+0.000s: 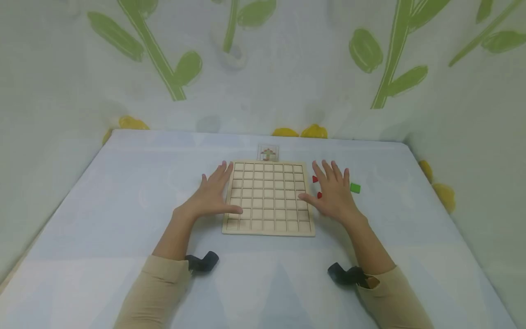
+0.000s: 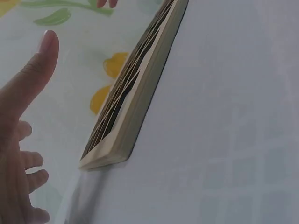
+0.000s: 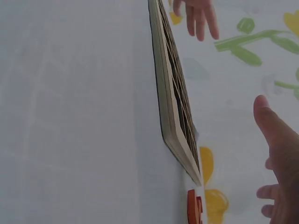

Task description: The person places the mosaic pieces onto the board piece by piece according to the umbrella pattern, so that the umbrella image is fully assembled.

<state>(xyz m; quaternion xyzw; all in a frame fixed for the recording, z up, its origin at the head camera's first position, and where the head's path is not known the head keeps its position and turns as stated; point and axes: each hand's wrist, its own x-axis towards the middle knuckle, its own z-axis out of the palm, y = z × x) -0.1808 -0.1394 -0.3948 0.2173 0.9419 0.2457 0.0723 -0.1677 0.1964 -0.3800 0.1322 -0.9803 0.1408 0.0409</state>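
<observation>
A pale wooden grid board (image 1: 269, 234) with rows of square cells lies flat on the table. My left hand (image 1: 209, 192) is over its left edge, fingers extended and thumb reaching across the frame; it holds nothing. On the opposite side my right hand (image 1: 334, 192) spreads its fingers, with the thumb tip above the board's right edge. Close by that hand are two small red pieces (image 1: 315, 179), partly covered by it, and a green square piece (image 1: 355, 188). In the wrist views, both the left hand (image 2: 9, 126) and the right hand (image 3: 286, 158) appear raised beside the board.
A small card (image 1: 268, 152) with a printed picture lies against the board's far edge. The white table (image 1: 123, 205) meets a wall covering (image 1: 279, 82) with green leaves and yellow shapes. A black wrist mount (image 1: 203, 262) sits at the left cuff, another (image 1: 345, 275) at the right.
</observation>
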